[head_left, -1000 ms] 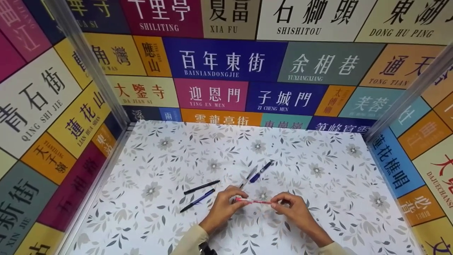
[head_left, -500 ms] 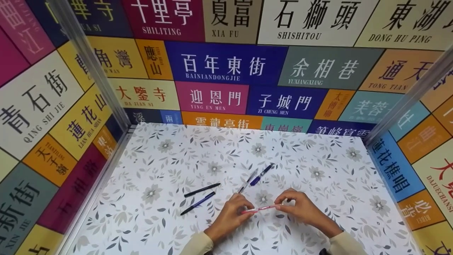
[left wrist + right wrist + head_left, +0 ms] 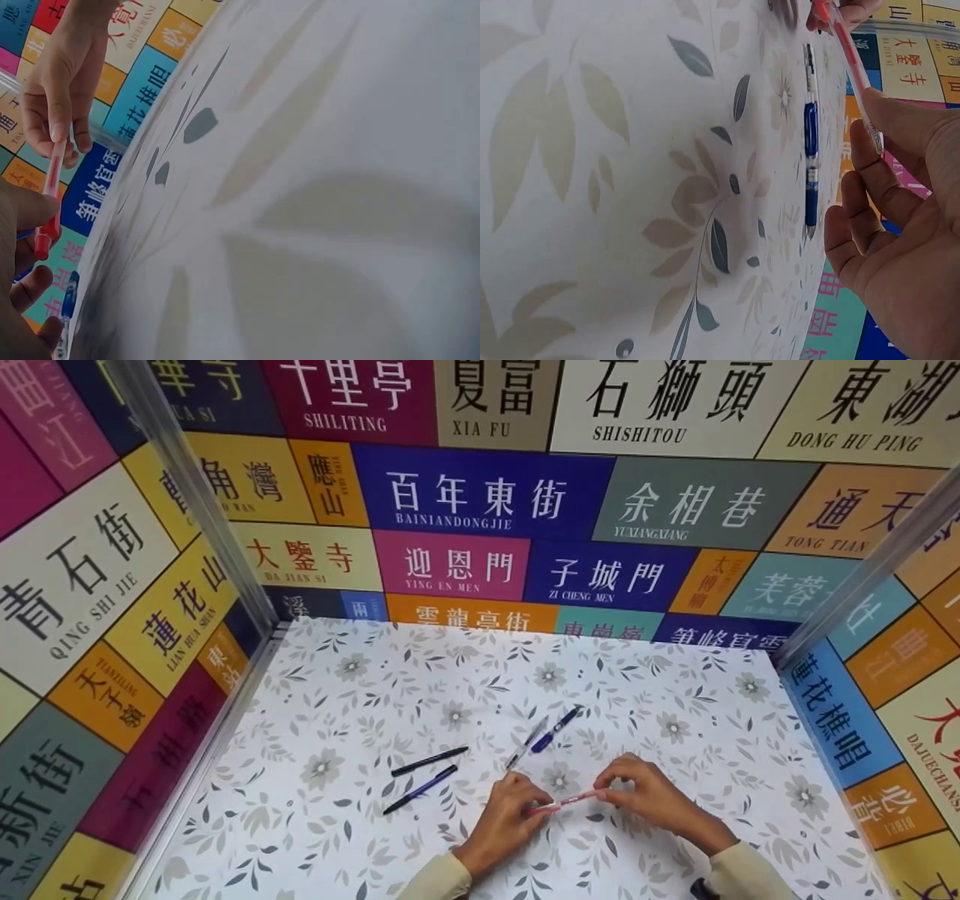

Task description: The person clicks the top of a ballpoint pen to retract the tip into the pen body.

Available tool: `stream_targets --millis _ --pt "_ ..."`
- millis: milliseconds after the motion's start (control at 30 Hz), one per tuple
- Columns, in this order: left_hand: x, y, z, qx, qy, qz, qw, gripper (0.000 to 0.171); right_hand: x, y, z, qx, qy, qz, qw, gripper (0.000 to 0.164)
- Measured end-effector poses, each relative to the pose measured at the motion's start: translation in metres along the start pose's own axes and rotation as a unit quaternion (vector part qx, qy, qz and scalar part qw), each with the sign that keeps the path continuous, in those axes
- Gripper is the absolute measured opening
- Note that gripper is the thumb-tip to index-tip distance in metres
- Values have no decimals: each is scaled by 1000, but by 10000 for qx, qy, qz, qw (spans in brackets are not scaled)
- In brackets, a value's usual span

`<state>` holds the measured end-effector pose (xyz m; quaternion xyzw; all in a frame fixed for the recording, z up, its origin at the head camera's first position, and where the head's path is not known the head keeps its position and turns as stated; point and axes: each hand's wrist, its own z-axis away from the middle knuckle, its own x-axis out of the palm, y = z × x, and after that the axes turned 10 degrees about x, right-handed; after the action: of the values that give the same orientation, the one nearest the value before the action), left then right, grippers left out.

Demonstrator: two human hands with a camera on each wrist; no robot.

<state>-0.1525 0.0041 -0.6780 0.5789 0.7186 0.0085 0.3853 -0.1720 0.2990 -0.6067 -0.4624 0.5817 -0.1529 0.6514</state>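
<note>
Four pens [image 3: 429, 761] lie on the white, flower-patterned table [image 3: 615, 682].

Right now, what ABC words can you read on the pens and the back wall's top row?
"SHILITING": maroon sign
"XIA FU": brown sign
"SHISHITOU": white sign
"DONG HU PING": beige sign
"UA SI", first letters unclear: dark blue sign
Pink pen, other pens: any writing too small or blurred.

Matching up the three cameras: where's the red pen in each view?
Head: red pen below and right of centre, slanting between the left hand and the right hand.
Left wrist: red pen near the left edge, around mid-height, steeply angled.
Right wrist: red pen at the top, right of centre, running down and right.
Shared landmark: the right hand, pinching one end of the red pen in all three.
</note>
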Motion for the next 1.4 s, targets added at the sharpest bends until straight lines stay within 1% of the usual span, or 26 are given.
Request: stream_targets --millis 167,267,333,433,533,600,700,867,1100,1167,1267,1400 --pt "10 1 -4 -144 95 561 9983 13 -8 7 2 191 -23 -50 9998 7" --pt "14 2 -6 -346 78 929 9950 11 -12 12 3 301 -53 -169 9994 7" --pt "17 3 -8 -520 21 1074 9929 11 -15 14 4 409 -77 -232 9989 7" --pt "20 4 -10 -714 -140 1184 9903 11 -19 17 4 507 -46 -183 9985 6" --pt "23 5 -12 -851 -327 1228 9882 14 -22 19 5 534 35 -113 9985 6" --pt "24 6 -14 -914 -386 1204 9878 16 -24 21 5 528 90 -106 9985 7" --pt "27 7 -16 -928 -369 995 9900 16 -25 24 7 514 142 -116 9985 7" --pt "31 8 -19 -850 -349 548 9943 15 -26 30 9 591 196 -142 9980 7" --pt "40 9 -26 -873 -625 10 9942 13 -28 40 13 848 290 -25 9960 10" --pt "43 9 -27 -827 -684 -158 9941 12 -28 43 15 917 287 -55 9954 10" --pt "46 9 -28 -693 -699 -413 9943 12 -28 47 16 864 319 -138 9957 10" --pt "48 9 -29 -492 -664 -708 9941 10 -27 54 16 598 415 -266 9970 11"
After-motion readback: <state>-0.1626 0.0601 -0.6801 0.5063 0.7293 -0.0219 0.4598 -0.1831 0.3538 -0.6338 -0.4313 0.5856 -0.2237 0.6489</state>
